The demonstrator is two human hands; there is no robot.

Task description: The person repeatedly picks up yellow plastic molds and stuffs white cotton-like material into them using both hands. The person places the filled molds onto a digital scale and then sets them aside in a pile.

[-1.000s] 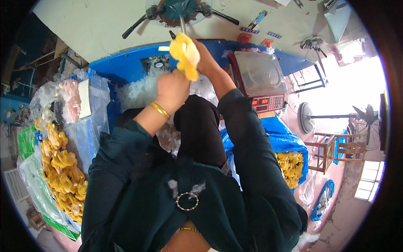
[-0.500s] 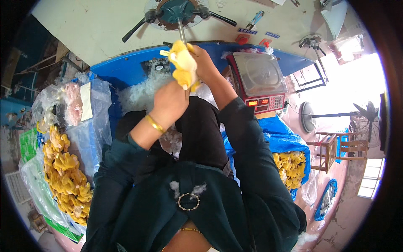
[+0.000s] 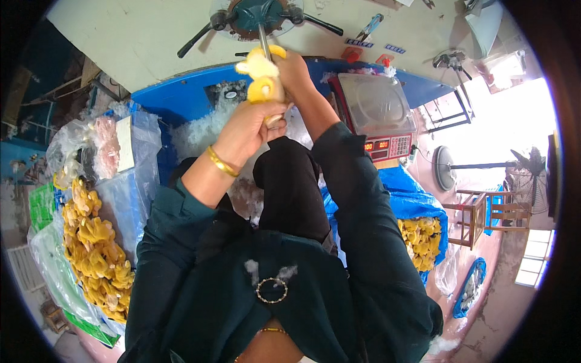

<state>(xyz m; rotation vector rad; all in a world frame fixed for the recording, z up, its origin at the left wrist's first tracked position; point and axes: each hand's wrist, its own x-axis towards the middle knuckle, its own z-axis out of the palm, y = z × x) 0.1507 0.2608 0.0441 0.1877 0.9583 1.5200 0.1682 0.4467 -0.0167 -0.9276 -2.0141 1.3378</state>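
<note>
A small yellow plush toy (image 3: 262, 72) with a pale body sits at the end of a metal tube (image 3: 264, 41), which sticks out from the machine's round green fitting (image 3: 256, 17). My right hand (image 3: 294, 75) is closed on the toy's right side, close to the tube. My left hand (image 3: 249, 128) pinches the toy's lower end between thumb and fingers, and a gold bangle circles that wrist. The toy's underside and part of my right fingers are hidden.
Black handles (image 3: 203, 40) flank the fitting. At right stands a red scale (image 3: 378, 109) beside a blue-lined container (image 3: 417, 202) of yellow plush pieces. More yellow plush pieces (image 3: 97, 242) heap at left by plastic bags (image 3: 136, 199). White stuffing (image 3: 203, 134) lies beyond my knees.
My left hand has turned from a fist below the toy to a pinch on its lower end. The toy has rotated and shifted slightly; my right hand stays on it.
</note>
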